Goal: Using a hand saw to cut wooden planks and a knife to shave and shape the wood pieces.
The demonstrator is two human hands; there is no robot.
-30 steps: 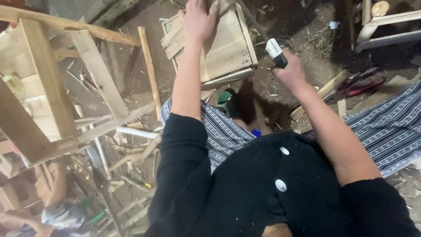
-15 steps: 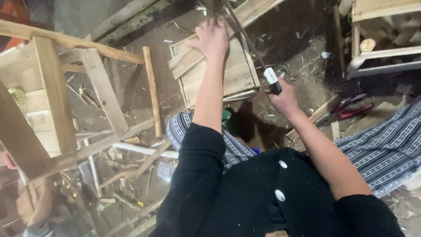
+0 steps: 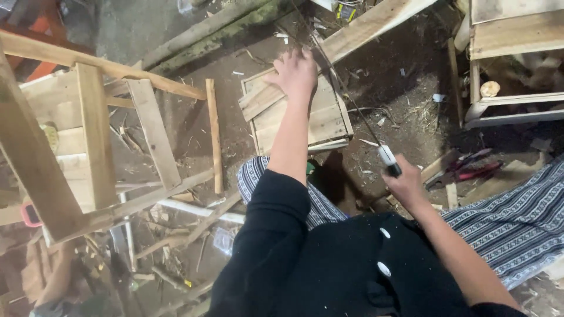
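Wooden panel [image 3: 299, 117], flat, of pale rough slats with a diagonal slat across its top, lies on the dirt floor [image 3: 405, 105] with bare ground along its right edge. Left hand [image 3: 295, 73], arm outstretched, presses palm-down with fingers spread on the panel's upper edge. Right hand [image 3: 404, 183] is clenched around a saw handle [image 3: 388, 159]; its thin blade [image 3: 343, 94] slants up across the panel.

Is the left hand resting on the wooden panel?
Yes, the left hand lies flat on the wooden panel, near its far edge.
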